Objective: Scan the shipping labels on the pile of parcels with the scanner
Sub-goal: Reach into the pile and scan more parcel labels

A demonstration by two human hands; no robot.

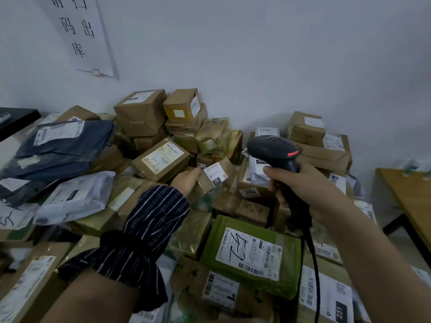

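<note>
A pile of parcels (161, 159) covers the surface against the wall: brown boxes, grey and dark bags, each with a white label. My left hand (187, 180), with a striped cloth wrapped round the wrist, grips a small brown box (215, 174) marked 231 at the middle of the pile. My right hand (300, 185) holds the black scanner (274, 151) by its handle, head raised just right of that box, with a red light showing on its top. Its black cable (313, 264) hangs down over the parcels.
A green parcel (253, 255) with a handwritten label lies in front below the scanner. A paper sign (81, 36) hangs on the wall at upper left. A wooden table (410, 197) stands at right, a dark surface (16, 120) at far left.
</note>
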